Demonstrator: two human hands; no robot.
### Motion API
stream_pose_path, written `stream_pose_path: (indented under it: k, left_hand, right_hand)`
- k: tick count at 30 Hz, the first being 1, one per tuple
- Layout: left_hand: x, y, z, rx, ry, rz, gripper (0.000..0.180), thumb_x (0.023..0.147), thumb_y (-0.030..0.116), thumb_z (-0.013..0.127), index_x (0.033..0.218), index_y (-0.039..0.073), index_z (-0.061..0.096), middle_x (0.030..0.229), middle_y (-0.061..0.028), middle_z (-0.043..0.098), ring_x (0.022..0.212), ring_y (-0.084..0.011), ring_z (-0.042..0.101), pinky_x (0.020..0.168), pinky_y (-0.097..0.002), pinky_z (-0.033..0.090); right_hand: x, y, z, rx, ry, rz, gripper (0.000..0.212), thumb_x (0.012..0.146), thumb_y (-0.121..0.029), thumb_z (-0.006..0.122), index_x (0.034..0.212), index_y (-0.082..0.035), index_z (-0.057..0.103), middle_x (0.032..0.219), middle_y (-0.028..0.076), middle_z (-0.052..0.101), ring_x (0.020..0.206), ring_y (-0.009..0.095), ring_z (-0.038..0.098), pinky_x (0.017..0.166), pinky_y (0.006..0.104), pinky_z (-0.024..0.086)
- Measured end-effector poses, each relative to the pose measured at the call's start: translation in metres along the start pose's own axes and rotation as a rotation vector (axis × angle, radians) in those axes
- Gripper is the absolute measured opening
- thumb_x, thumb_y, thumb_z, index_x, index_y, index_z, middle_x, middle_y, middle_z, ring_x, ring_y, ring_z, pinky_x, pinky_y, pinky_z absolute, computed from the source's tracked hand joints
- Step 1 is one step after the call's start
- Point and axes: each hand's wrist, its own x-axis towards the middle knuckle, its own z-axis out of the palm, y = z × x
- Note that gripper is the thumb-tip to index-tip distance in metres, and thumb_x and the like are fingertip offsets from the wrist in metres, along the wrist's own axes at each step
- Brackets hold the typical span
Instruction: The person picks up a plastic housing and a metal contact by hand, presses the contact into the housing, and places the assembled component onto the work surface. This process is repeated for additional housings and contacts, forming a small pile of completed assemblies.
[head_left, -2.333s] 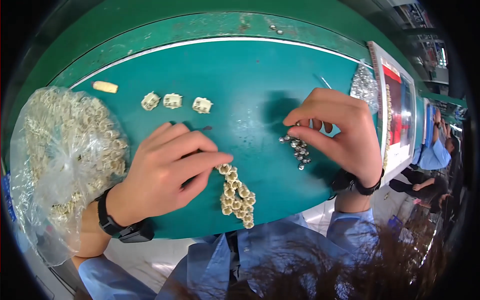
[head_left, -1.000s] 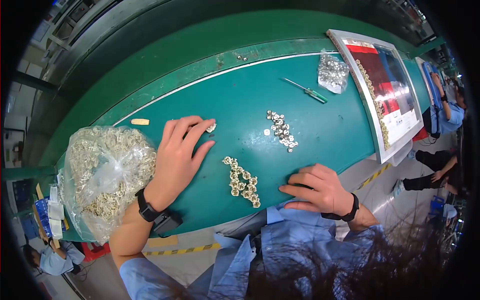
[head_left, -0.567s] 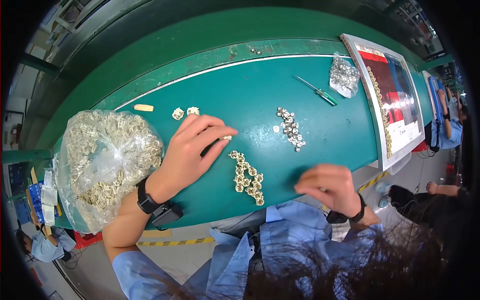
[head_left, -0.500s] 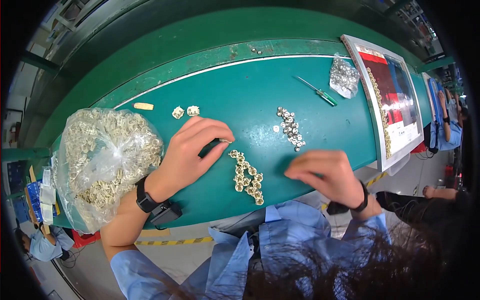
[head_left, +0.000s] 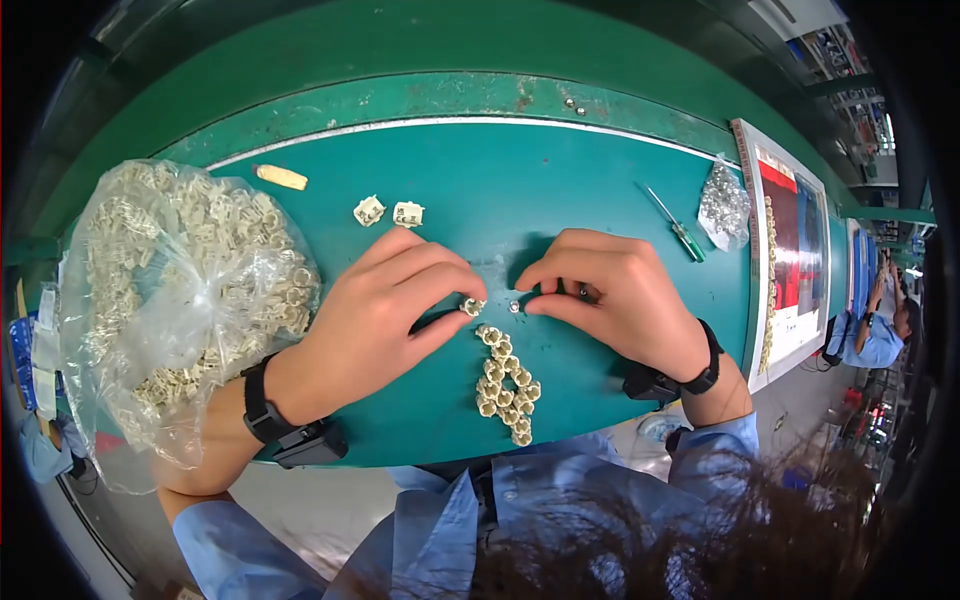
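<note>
My left hand (head_left: 385,305) is closed, pinching a small cream plastic socket (head_left: 473,306) between thumb and fingertips. Facing it, my right hand (head_left: 625,295) has its fingers curled to a pinch, with a small round metal piece (head_left: 515,307) at the thumb tip. Just below both hands lies a cluster of cream plastic sockets (head_left: 497,388), hollow ends up. The loose silvery pieces are mostly hidden under my right hand. Two more cream parts (head_left: 408,214) rest beyond my left hand.
A clear bag (head_left: 200,290) full of cream parts stands at left, near a tan strip (head_left: 281,178). At right are a green-handled screwdriver (head_left: 682,232), a small bag of metal pieces (head_left: 724,207) and a framed panel (head_left: 755,260). Another person (head_left: 872,335) is at far right.
My right hand has moved left and up, over the silvery pieces, and now has one at its fingertips. My left hand still holds the cream socket, now turned hollow end into view. The whole view has shifted.
</note>
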Motion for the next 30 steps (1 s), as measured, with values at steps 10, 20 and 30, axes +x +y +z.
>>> stream_pose_path:
  k: [10, 20, 30]
  left_hand:
    - [0.001, 0.001, 0.004, 0.019, -0.120, 0.111, 0.031, 0.081, 0.012, 0.098, 0.110, 0.016, 0.087, 0.114, 0.0009, 0.081, 0.100, -0.0253, 0.069, 0.085, -0.0381, 0.061]
    - [-0.002, 0.000, 0.004, -0.002, -0.108, 0.075, 0.033, 0.080, 0.010, 0.098, 0.111, 0.016, 0.087, 0.109, 0.0007, 0.079, 0.098, -0.0256, 0.069, 0.083, -0.0385, 0.060]
    - [-0.001, 0.001, 0.003, 0.033, -0.070, 0.040, 0.034, 0.079, 0.007, 0.098, 0.110, 0.014, 0.087, 0.109, -0.0009, 0.078, 0.099, -0.0263, 0.069, 0.083, -0.0389, 0.060]
  right_hand:
    - [-0.004, 0.005, 0.014, -0.152, 0.105, -0.218, 0.026, 0.087, -0.009, 0.094, 0.113, -0.009, 0.088, 0.097, 0.006, 0.075, 0.085, 0.028, 0.076, 0.073, 0.0410, 0.061]
    - [-0.002, 0.007, 0.013, -0.125, 0.086, -0.231, 0.018, 0.090, -0.009, 0.092, 0.107, -0.010, 0.086, 0.098, 0.006, 0.075, 0.086, 0.029, 0.075, 0.074, 0.0422, 0.061]
    - [0.002, 0.004, 0.012, -0.117, 0.075, -0.195, 0.019, 0.089, -0.009, 0.093, 0.106, -0.010, 0.085, 0.093, 0.006, 0.073, 0.084, 0.029, 0.074, 0.073, 0.0430, 0.059]
